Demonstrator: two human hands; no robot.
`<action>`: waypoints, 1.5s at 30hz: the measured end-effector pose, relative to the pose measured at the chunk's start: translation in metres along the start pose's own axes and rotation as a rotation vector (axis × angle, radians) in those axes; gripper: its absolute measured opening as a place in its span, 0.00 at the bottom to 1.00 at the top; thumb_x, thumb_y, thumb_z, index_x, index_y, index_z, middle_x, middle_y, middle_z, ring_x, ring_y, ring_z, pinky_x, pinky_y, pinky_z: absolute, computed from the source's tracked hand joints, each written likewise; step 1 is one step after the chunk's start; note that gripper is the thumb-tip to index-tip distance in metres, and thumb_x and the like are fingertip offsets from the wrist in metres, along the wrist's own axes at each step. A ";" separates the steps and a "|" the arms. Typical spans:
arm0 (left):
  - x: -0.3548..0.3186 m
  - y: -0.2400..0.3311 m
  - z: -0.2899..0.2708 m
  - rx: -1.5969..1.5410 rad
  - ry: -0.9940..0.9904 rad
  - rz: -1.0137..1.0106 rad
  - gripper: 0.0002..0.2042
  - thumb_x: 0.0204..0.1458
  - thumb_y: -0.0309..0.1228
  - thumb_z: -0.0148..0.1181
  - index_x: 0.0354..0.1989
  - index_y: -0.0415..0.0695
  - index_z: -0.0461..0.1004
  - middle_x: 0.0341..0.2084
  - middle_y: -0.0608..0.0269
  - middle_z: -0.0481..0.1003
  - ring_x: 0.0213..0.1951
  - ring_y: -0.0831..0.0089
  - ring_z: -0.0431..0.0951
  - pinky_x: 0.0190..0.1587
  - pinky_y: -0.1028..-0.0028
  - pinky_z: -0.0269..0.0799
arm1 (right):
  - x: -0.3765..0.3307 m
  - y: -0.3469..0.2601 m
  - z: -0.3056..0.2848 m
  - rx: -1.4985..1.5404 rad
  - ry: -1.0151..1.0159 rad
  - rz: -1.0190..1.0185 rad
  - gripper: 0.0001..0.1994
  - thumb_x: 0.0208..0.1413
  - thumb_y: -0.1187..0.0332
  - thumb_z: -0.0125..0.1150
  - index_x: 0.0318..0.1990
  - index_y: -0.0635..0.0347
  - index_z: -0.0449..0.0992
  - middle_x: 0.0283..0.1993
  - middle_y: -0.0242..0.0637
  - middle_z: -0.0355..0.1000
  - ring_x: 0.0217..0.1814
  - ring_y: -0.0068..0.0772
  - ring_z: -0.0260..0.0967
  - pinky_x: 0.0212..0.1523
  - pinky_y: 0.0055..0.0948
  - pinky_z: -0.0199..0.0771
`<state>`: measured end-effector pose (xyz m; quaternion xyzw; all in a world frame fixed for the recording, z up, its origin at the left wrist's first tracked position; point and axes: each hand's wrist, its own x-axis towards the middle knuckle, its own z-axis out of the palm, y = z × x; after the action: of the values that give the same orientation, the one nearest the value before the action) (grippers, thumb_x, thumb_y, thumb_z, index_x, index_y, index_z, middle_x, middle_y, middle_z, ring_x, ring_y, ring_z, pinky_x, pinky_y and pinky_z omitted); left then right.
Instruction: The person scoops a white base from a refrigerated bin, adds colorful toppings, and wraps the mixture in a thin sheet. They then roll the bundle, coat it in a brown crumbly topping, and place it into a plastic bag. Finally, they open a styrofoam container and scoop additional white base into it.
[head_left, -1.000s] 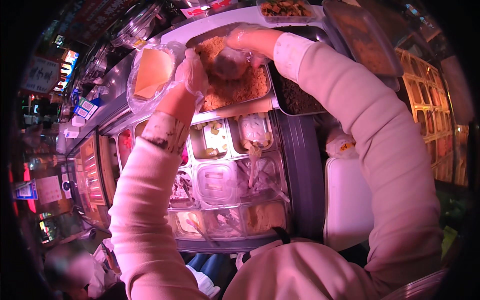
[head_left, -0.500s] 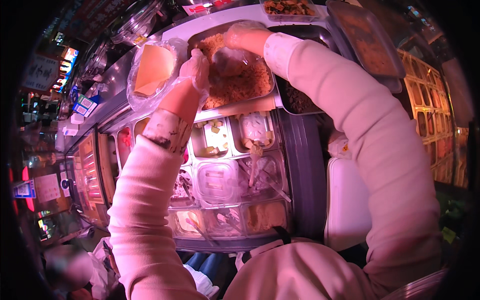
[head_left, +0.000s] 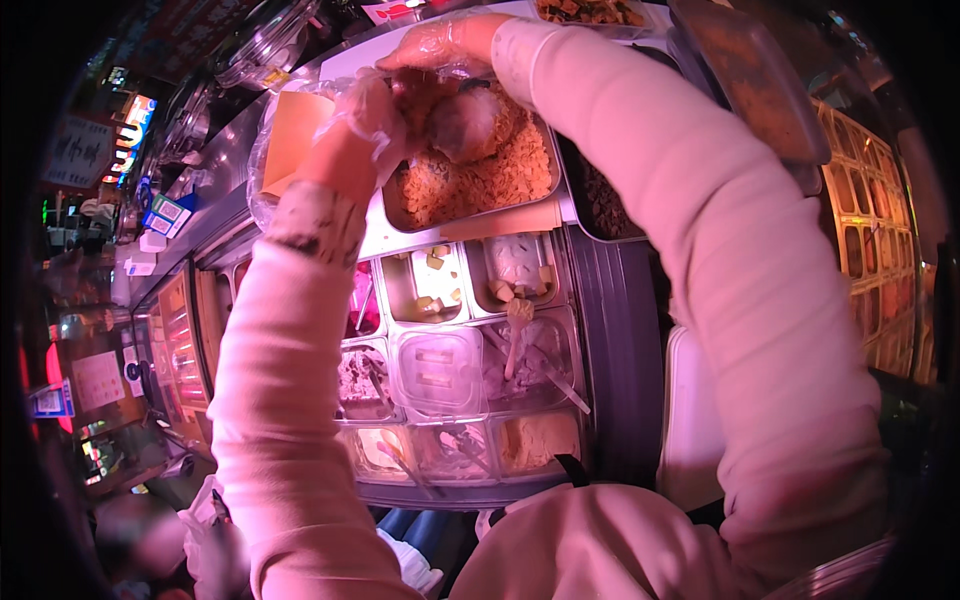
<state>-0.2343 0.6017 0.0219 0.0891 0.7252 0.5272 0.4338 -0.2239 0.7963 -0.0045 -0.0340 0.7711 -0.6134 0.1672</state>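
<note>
A metal tray of loose orange crumbs lies in front of me, with a pale, rounded, crumb-edged lump in it. My left hand, in a clear plastic glove, is over the tray's left side; its fingers are smeared by motion. Across the far left corner reaches my right hand, gloved too, its fingers stretched leftward and slightly bent, close to the left hand. Between the two hands is a dark patch that I cannot make out.
Beside my left hand is a plastic bag with orange paper. Nearer me sit metal tubs of cut pieces and a lidded clear box. Right of the tray stands a dark tray; a lidded container lies beyond.
My right hand has moved left along the tray's far edge, toward my left hand. My left hand has shifted slightly left. More of the lump and the crumbs now shows.
</note>
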 end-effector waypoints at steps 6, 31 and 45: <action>-0.061 -0.006 0.017 0.148 -0.142 0.147 0.33 0.70 0.56 0.41 0.51 0.29 0.69 0.44 0.41 0.77 0.48 0.39 0.78 0.54 0.48 0.77 | -0.001 0.008 -0.002 -0.377 0.132 0.201 0.26 0.66 0.42 0.57 0.37 0.57 0.86 0.29 0.30 0.75 0.26 0.28 0.66 0.31 0.28 0.68; 0.004 -0.035 0.028 -0.029 -0.130 0.601 0.34 0.68 0.61 0.44 0.58 0.36 0.72 0.51 0.53 0.77 0.53 0.61 0.74 0.58 0.68 0.67 | -0.079 -0.002 0.084 0.538 0.940 0.351 0.30 0.63 0.35 0.55 0.56 0.50 0.77 0.58 0.41 0.78 0.58 0.45 0.77 0.49 0.61 0.78; 0.007 -0.048 0.055 -1.240 -0.326 0.355 0.41 0.58 0.68 0.51 0.67 0.45 0.67 0.64 0.53 0.71 0.66 0.50 0.69 0.69 0.42 0.61 | -0.091 -0.045 0.104 0.822 0.717 0.241 0.39 0.65 0.28 0.43 0.67 0.50 0.68 0.66 0.37 0.72 0.66 0.45 0.70 0.64 0.63 0.64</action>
<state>-0.1828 0.6228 -0.0257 0.0196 0.1870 0.8900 0.4154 -0.1136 0.7114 0.0378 0.3332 0.4757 -0.8132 -0.0369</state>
